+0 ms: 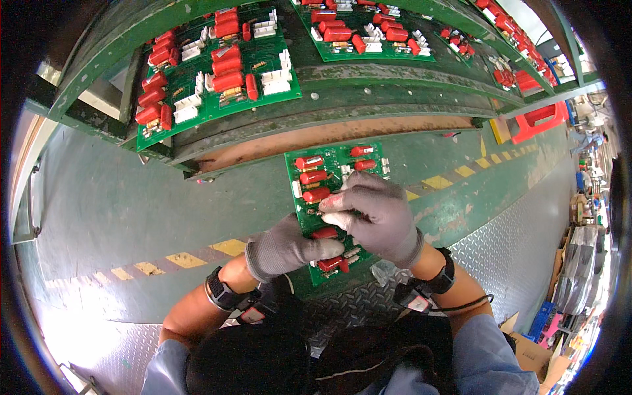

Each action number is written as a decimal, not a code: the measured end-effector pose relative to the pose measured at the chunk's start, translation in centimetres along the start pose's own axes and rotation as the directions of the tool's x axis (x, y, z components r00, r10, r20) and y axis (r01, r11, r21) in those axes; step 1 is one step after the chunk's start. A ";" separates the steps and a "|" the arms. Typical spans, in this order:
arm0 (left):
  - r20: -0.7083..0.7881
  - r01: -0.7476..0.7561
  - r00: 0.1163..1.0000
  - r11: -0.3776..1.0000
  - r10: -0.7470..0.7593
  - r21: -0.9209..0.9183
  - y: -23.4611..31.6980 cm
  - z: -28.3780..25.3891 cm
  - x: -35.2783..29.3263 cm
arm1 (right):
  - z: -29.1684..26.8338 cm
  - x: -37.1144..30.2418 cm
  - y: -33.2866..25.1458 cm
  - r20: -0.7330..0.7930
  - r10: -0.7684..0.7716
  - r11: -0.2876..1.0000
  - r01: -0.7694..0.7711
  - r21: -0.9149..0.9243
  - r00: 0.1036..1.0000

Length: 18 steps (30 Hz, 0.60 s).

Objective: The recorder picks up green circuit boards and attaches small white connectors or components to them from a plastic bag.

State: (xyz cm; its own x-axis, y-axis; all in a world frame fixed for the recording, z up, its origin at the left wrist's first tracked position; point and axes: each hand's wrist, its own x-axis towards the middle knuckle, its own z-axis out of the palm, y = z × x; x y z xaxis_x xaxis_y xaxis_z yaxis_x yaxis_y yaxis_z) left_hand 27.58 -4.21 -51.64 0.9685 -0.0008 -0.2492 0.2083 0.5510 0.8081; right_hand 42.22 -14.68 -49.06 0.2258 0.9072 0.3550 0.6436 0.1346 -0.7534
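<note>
Centrally held: a green circuit board (pixel 336 158)

Mid-frame, the grey-gloved left hand (pixel 283 249) grips the board's lower left edge, thumb across its face. The gloved right hand (pixel 375 214) pinches narrowly over the red components (pixel 313 177); I cannot tell whether it holds a part. Another board (pixel 257 52) rests upper left.

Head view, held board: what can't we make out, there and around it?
Head view:
Left hand fingers under the held board: hidden by the board.
What, if anything, the right hand pinches: too small, covered by its fingers.
Upper-middle board: cut off by the top edge.
Far-right clutter: small, distorted at the rim.
</note>
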 end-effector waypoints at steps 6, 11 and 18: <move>-0.016 -0.007 1.000 0.999 0.008 0.048 -0.8 -0.1 0.4 | 0.2 -0.3 0.3 0.034 0.023 0.994 -0.019 -0.108 0.999; -0.032 -0.020 0.999 0.995 0.023 0.094 -1.0 -0.2 0.5 | 0.1 -0.3 0.5 0.024 0.008 0.990 -0.005 -0.141 1.000; -0.049 0.029 0.999 0.994 -0.024 0.101 -0.5 0.3 0.4 | 0.2 0.0 0.4 0.074 -0.042 0.981 0.055 -0.185 0.996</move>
State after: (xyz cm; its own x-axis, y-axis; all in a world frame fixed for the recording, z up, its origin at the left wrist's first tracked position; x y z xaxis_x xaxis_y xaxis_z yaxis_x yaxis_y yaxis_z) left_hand 27.88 -4.74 -51.91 0.9554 0.0268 -0.2939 0.2486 0.4638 0.8503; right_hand 42.37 -14.51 -49.47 0.1435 0.9279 0.3440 0.7794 0.1082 -0.6171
